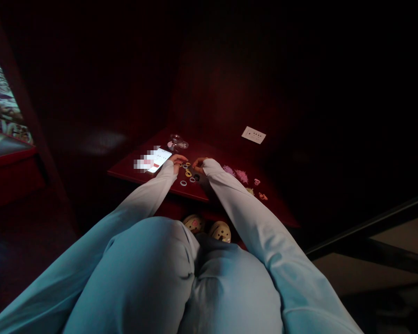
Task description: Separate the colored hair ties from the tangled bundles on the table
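Several small ring-shaped bands, which look like hair ties, lie loosely on the dark red tabletop [144, 174]. Among them are a yellow band [188, 174], a white band [183, 183] and a black band [197, 177]. My left hand [178, 159] hovers at the left edge of this group, its fingers stretched out and apart from the thumb. On the other side, my right hand [198, 163] has its fingers curled in toward the thumb; whatever may be between the fingertips is too small and dim to make out.
A lit phone [160, 160] lies left of my left hand, with a clear plastic container [177, 143] behind it. Beyond my right forearm are a pink pile [241, 176], a purple pile [228, 170] and an orange item [263, 196]. A socket plate [253, 135] is on the wall.
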Demonstrator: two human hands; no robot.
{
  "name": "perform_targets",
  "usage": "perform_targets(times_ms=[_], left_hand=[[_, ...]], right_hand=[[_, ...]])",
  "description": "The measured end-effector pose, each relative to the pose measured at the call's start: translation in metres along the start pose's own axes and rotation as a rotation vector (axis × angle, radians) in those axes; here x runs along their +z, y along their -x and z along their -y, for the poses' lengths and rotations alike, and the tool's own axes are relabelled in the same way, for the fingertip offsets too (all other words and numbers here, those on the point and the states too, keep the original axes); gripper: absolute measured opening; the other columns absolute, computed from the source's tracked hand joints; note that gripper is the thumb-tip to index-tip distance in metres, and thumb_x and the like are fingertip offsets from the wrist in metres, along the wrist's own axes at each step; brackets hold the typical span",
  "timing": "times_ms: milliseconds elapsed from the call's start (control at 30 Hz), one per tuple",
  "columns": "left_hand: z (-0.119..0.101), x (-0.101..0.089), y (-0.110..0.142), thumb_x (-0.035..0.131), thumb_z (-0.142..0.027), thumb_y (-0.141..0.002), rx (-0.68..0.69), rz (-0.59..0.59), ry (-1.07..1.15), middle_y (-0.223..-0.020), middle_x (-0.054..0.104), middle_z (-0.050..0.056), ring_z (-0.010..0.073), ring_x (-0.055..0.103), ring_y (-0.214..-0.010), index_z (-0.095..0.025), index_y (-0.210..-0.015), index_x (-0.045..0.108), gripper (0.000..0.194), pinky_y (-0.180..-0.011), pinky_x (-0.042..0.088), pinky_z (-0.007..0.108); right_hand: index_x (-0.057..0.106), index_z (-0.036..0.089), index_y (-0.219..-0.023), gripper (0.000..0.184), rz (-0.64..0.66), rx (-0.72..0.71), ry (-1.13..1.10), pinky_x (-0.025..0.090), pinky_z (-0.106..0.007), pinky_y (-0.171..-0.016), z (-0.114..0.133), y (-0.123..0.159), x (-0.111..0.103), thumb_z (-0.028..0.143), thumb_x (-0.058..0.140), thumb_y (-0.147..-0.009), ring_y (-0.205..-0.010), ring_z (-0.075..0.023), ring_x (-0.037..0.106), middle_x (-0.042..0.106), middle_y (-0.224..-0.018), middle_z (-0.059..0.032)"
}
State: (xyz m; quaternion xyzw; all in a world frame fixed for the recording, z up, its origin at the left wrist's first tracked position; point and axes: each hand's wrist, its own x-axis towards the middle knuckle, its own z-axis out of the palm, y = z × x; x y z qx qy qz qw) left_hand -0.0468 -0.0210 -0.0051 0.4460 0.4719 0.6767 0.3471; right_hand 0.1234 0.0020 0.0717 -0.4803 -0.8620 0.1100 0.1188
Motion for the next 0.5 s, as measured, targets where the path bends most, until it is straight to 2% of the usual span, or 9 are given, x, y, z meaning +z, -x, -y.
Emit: perform_targets(times_ms=[200,333,500], left_hand=[[-0.008,0.0,0.004,0.051,-0.013,-0.06,-0.013,0.015,0.0,-0.087,0.078,0.005,0.025,0.072,-0.095,-0.022,-0.073,0.067,0.022,-0.1,0.058,0.04],[-0.011,-0.001,0.005,0.055,-0.013,-0.065,-0.016,0.034,-0.009,-0.09,0.078,0.006,0.0251,0.073,-0.094,-0.021,-0.074,0.068,0.018,-0.099,0.058,0.04],[-0.011,0.0,0.006,0.055,-0.014,-0.066,0.002,0.043,-0.009,-0.089,0.079,0.003,0.0253,0.073,-0.098,-0.023,-0.075,0.067,0.018,-0.101,0.058,0.04]], right_hand=[[0.082,0.023,-0.11,0.028,0.121,-0.044,-0.006,0.043,-0.018,-0.071,0.004,-0.005,0.0,0.038,0.085,-0.086,-0.076,-0.009,0.064,0.078,-0.094,0.0028],[0.083,0.024,-0.108,0.025,0.122,-0.069,0.04,0.044,-0.018,-0.07,0.012,-0.001,0.0,0.034,0.086,-0.085,-0.078,-0.0102,0.065,0.079,-0.093,0.0016],[0.085,0.023,-0.103,0.017,0.12,-0.035,0.095,0.045,-0.018,-0.069,0.013,0.0,0.003,0.024,0.082,-0.086,-0.075,-0.0103,0.067,0.079,-0.087,0.0012]])
